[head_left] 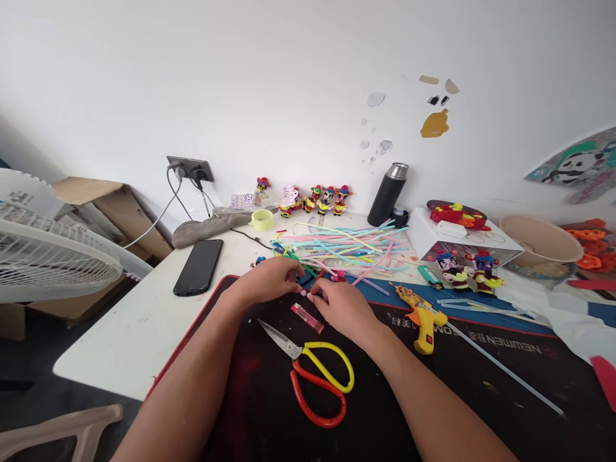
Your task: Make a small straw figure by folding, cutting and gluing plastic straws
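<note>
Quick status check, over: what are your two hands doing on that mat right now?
Left hand and right hand fingertips pinched together on tiny pieces, too small to identify. Pink lighter and scissors lie just below the hands. Pile of coloured strips behind.

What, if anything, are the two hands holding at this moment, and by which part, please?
Both hands, left hand and right hand, meet fingertip to fingertip over the mat at small pieces; what is pinched, and where, cannot be told.

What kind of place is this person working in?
Probably a home craft desk. Colourful pipe cleaners lie heaped on it, a yellow glue gun and scissors sit on the black mat, and small finished figurines line the wall.
</note>
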Demonstrator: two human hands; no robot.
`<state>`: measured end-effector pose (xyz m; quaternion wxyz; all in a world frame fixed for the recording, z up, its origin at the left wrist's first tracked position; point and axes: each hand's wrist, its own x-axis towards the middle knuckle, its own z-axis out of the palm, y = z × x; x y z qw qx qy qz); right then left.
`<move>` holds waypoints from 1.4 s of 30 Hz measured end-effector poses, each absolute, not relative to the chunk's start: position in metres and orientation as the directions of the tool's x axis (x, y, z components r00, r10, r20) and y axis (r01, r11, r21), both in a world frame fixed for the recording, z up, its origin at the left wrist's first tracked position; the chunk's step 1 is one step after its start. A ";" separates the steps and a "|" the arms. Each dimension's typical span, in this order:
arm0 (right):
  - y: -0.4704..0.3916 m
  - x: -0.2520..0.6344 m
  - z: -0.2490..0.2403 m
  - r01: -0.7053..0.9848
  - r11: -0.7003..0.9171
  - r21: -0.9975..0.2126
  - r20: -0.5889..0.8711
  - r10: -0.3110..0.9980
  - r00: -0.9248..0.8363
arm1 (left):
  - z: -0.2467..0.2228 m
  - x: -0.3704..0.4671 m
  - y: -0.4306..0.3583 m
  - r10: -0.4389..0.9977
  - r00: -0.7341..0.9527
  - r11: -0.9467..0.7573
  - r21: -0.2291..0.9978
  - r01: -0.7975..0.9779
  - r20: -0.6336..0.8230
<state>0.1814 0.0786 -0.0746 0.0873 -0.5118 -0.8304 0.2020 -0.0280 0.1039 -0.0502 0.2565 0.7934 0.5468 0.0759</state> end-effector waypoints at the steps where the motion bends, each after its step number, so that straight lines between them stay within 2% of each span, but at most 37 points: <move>1: 0.079 0.182 -0.075 0.814 0.396 -0.426 -0.059 0.885 -0.461 | -0.050 -0.027 0.103 0.901 0.401 -0.279 0.491 0.825 -0.163; 11: 0.079 0.184 -0.073 0.816 0.401 -0.416 -0.071 0.880 -0.469 | -0.066 -0.022 0.105 0.860 0.488 -0.371 0.471 0.800 -0.150; 20: 0.082 0.187 -0.075 0.792 0.386 -0.472 -0.022 0.893 -0.449 | -0.058 -0.026 0.105 0.888 0.442 -0.324 0.511 0.797 -0.126; 33: 0.081 0.186 -0.084 0.802 0.425 -0.420 0.009 0.885 -0.465 | -0.061 -0.022 0.104 0.873 0.459 -0.336 0.478 0.811 -0.166; 42: 0.081 0.186 -0.079 0.814 0.401 -0.420 -0.041 0.887 -0.459 | -0.064 -0.027 0.105 0.865 0.472 -0.335 0.506 0.795 -0.168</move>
